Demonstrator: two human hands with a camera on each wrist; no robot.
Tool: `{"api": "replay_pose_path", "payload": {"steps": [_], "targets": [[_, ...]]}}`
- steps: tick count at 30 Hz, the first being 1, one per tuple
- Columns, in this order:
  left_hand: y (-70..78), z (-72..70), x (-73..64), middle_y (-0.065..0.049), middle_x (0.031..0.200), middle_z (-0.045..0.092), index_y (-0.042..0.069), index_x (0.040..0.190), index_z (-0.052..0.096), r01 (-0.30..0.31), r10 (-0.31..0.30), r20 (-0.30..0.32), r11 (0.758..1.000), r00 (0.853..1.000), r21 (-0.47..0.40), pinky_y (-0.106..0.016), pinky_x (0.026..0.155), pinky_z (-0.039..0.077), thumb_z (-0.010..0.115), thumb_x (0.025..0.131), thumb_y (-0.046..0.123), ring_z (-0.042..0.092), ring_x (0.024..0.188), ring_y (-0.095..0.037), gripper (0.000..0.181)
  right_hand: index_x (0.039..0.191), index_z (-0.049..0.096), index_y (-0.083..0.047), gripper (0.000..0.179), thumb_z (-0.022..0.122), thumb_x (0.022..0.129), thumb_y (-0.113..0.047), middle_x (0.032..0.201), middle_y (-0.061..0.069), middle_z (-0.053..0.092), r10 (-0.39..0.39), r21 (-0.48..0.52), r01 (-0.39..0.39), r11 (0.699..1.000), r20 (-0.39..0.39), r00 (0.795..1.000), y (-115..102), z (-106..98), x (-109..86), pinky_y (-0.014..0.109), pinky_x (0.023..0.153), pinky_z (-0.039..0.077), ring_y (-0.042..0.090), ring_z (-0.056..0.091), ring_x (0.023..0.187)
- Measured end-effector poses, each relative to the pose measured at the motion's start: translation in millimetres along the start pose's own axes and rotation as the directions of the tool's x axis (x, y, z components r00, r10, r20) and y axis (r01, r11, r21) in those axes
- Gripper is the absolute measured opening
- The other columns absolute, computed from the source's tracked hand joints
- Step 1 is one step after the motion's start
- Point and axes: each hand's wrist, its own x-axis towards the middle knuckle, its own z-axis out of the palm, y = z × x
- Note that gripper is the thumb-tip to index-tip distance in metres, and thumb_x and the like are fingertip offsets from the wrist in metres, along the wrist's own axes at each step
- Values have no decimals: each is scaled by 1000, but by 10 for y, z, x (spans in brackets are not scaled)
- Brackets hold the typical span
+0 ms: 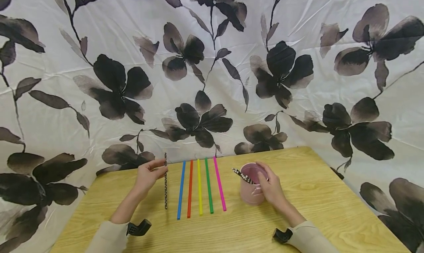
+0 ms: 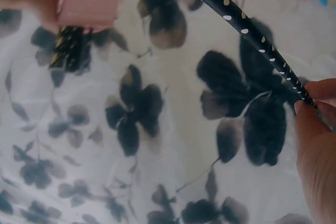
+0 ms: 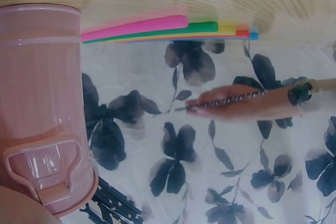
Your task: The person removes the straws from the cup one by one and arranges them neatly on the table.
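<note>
I have the left hand (image 1: 149, 177) in a narrow pinch on a black dotted straw (image 1: 166, 186), left of the coloured ones; from the head feed I can't tell whether its lower end touches the desk (image 1: 304, 209), but the right wrist feed puts that straw against the floral cloth (image 1: 228, 87), off the desk's surface. My right hand (image 1: 272, 185) grips the pink mug (image 1: 250, 192) at its rim and side, and the head view loses part of the handle (image 3: 47, 144) behind the thumb. On the right wrist feed that handle shows whole, though the mug runs off the left edge and only a blurred corner of the hand remains. Black dotted straws (image 1: 243, 176) lean out of the mug; their lower ends are hidden inside, and I can't count them. Only the head feed gives me the full row on the desk: blue straw (image 1: 181, 190), red straw (image 1: 190, 189), yellow straw (image 1: 200, 188), green straw (image 1: 209, 186) and pink straw (image 1: 220, 185), set apart. The left wrist feed crops those at the top, yet shows the pinched straw's open end up close.
</note>
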Motion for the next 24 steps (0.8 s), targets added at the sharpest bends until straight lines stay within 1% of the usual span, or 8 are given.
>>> {"api": "replay_pose_path", "payload": {"steps": [3,6,10,13,18,20,21,24], "targets": [[-119,-76,46,-23,115,52,0,118,54,45,-45,19,999,999,25,-34,74,49,64,81,9,61,85,-13,40,124,47,-9,33,44,91,-7,116,18,53,-26,-39,26,999,-10,1000,-21,-1,20,30,68,51,28,58,88],[-228,-126,92,-22,115,52,0,118,54,79,-81,41,996,996,45,-33,74,50,64,81,10,61,86,-15,40,124,47,-8,33,45,91,-7,115,17,53,-26,-47,25,999,-19,999,-44,-2,26,30,69,50,28,58,88],[-364,-155,144,-24,114,52,-1,116,55,83,-88,56,993,995,80,-32,72,50,64,80,9,60,88,-18,39,123,48,-8,33,45,90,-5,115,17,53,-4,-50,3,999,-23,1000,-59,5,7,31,70,50,28,58,88],[-482,-164,185,-25,111,54,-1,115,56,86,-93,62,991,994,107,-32,71,51,65,80,9,60,87,-20,38,122,49,-10,33,46,90,-5,115,16,54,3,-66,-4,998,-25,1000,-65,19,-15,35,78,47,28,55,96],[-654,-152,241,-21,108,57,-1,115,57,111,-123,69,983,990,148,-31,69,51,67,78,10,60,85,-19,39,122,49,-10,33,47,90,-5,113,17,55,-8,-72,7,997,-23,1000,-55,25,-42,36,77,47,29,56,95],[-675,-136,262,-21,108,57,-3,115,56,110,-124,76,981,989,162,-33,69,51,66,79,9,60,85,-20,40,122,49,-10,32,47,90,-5,113,16,55,-13,-82,11,997,-23,1000,-50,21,-45,33,76,48,28,56,94],[-674,-124,276,-21,108,57,-4,115,56,103,-118,79,979,990,175,-33,68,51,66,79,8,60,85,-20,39,122,49,-12,33,47,90,-6,112,16,55,-4,-70,2,998,-21,1000,-54,18,-45,32,72,49,28,58,89],[-667,-93,342,-21,105,58,-6,114,56,90,-107,80,978,991,189,-34,67,52,65,79,6,61,83,-20,37,123,48,-12,33,46,91,-6,113,17,54,-2,-55,1,998,-17,1000,-71,2,-30,29,67,50,28,60,83]]}}
